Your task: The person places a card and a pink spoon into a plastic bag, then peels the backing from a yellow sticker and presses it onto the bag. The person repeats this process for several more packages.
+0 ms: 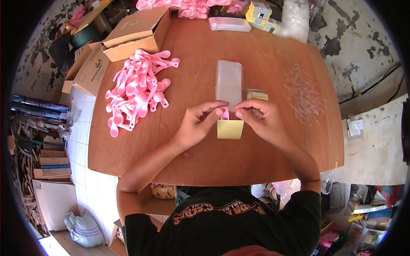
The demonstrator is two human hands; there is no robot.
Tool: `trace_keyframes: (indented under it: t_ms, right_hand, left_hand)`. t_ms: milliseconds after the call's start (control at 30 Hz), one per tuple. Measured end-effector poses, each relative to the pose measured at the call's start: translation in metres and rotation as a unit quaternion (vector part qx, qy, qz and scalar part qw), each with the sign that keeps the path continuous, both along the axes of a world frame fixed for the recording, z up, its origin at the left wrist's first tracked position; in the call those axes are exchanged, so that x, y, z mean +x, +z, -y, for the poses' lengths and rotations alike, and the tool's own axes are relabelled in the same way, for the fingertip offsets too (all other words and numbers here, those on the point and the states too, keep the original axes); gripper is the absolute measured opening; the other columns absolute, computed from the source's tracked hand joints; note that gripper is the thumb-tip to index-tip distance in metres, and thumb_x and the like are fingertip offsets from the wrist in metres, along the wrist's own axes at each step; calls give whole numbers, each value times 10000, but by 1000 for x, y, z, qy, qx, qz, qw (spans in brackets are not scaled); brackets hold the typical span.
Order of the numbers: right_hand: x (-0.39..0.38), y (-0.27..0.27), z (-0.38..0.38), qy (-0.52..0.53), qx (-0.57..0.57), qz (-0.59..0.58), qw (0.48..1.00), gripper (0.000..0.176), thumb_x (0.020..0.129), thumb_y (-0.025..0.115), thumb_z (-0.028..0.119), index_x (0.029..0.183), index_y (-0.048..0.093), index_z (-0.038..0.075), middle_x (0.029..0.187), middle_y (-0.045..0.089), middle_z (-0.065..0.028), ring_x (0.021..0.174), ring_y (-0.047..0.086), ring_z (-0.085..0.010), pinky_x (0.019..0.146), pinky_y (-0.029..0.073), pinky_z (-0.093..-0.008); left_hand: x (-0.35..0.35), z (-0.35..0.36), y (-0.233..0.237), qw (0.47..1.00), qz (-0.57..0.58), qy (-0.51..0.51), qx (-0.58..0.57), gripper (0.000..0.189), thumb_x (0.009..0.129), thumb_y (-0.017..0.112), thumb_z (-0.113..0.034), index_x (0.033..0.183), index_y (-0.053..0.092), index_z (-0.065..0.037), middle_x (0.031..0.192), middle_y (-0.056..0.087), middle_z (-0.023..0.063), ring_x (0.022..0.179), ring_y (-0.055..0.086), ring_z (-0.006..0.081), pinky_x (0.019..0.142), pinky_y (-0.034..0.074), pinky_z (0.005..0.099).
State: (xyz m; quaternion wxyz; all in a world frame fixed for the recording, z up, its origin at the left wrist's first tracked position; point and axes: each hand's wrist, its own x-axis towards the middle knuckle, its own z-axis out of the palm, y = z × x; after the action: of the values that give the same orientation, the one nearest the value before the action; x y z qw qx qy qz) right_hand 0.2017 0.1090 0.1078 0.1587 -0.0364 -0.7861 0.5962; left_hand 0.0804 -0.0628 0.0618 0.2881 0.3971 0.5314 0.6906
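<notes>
1. At the near edge of the wooden table, the person's forearms lay over the wood and met near its middle.
2. The left hand had thumb and forefinger pinched shut on a pink spoon. The right hand was closed on the same spoon from the other side, so the fingertips nearly touched.
3. A yellow card sat just under the spoon, against the fingertips. I could not tell whether it was gripped or lay flat, nor whether a clear sleeve was already round the spoon.
4. To my eye the work was joining spoon to card. Doing it well would have called for a light grip at the fingertips only, with the spoon centred on the card's top edge and the card kept flat and uncreased.
5. Just beyond the hands lay a stack of clear sleeves, with a small stack of cards at its right corner. Both were near enough that one hand could fetch while the other held.
6. Farther off, a heap of pink spoons lay to the left and a scatter of clear strips to the right, well apart. A cardboard box stood at the far left corner.
</notes>
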Motion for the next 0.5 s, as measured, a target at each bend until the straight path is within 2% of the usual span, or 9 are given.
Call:
trace_keyframes:
  t_ms: [100, 133, 167, 267, 367, 467, 500]
  right_hand:
    - [2, 3, 3, -12, -75, 6, 997, 140, 913, 633, 61, 981, 665, -57, 919, 688, -80, 818, 649, -111, 740, 545, -248]
    - [3, 5, 3, -19, -114, 13, 993, 141, 917, 625, 48, 990, 660, -67, 929, 686, -91, 841, 656, -125, 758, 561, -256]
    - [3, 3, 3, -19, -115, 13, 993, 141, 917, 625, 48, 990, 660, -67, 929, 686, -91, 841, 656, -125, 758, 561, -256]
    - [3, -2, 1, -32, -82, 5, 996, 146, 920, 617, 42, 1009, 659, -66, 933, 684, -97, 860, 662, -139, 748, 579, -262]
    - [4, 0, -1, -27, -71, -3, 997, 148, 922, 616, 45, 1013, 664, -62, 932, 684, -102, 855, 666, -142, 717, 577, -258]
    - [6, 3, -3, -8, -81, 7, 997, 114, 916, 614, 26, 982, 681, -38, 907, 691, -98, 848, 663, -146, 733, 557, -274]
    - [6, 3, -5, 2, -50, -5, 999, 103, 909, 609, 6, 961, 689, -34, 913, 690, -95, 854, 660, -150, 743, 549, -275]
  left_hand:
    - [-1, 0, 3, 999, -36, 22, -29, 292, 995, 531, -182, 1189, 612, 22, 1053, 672, 61, 1004, 611, 123, 891, 501, 292]
    - [0, 1, 5, 999, 23, 13, -34, 300, 997, 527, -191, 1194, 612, 19, 1051, 671, 61, 991, 618, 126, 865, 520, 294]
    - [1, 1, 6, 996, 82, 3, -40, 308, 998, 524, -200, 1198, 612, 17, 1050, 671, 61, 979, 626, 129, 839, 539, 296]
    - [-1, 0, 0, 998, 51, 9, -21, 310, 996, 526, -202, 1198, 610, 18, 1047, 672, 66, 947, 638, 128, 788, 563, 293]
    - [0, 2, 7, 997, 65, 3, -29, 289, 992, 533, -184, 1191, 616, 9, 1046, 679, 67, 924, 644, 124, 787, 562, 284]
    - [-2, 5, 4, 999, 49, 5, -15, 270, 991, 535, -172, 1184, 629, -9, 1049, 678, 66, 920, 646, 123, 747, 577, 282]
    - [-3, 5, 4, 999, 49, 5, -14, 270, 991, 535, -172, 1184, 629, -9, 1049, 678, 66, 920, 646, 123, 747, 577, 282]
